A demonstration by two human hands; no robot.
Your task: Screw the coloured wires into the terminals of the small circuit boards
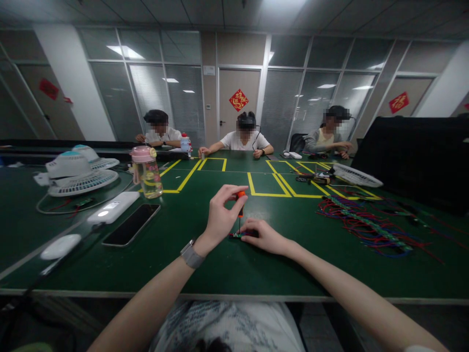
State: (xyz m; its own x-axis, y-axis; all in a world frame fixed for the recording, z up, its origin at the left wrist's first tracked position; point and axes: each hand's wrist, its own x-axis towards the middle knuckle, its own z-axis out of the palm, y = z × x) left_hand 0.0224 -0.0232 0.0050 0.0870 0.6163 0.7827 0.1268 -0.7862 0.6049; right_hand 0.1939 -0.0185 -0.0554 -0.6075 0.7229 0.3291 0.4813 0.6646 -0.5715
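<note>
In the middle of the green table, my left hand (222, 211) grips the orange and black handle of a screwdriver (241, 211) from above, thumb and fingers closed round it. The screwdriver stands upright, its thin shaft pointing down at a small green circuit board (236, 235) lying on the table. My right hand (264, 235) rests on the table with its fingertips closed on the board's right side, holding it there. Those fingers partly cover the board. Whether the tip sits in a screw is too small to tell.
Left of my hands lie a phone (132, 225), a white power strip (113, 207), a drink bottle (147, 173) and white fans (82, 173). On the right are a row of wired circuit boards (373, 225), another fan part (357, 175) and a black case (414, 161). Three people sit opposite.
</note>
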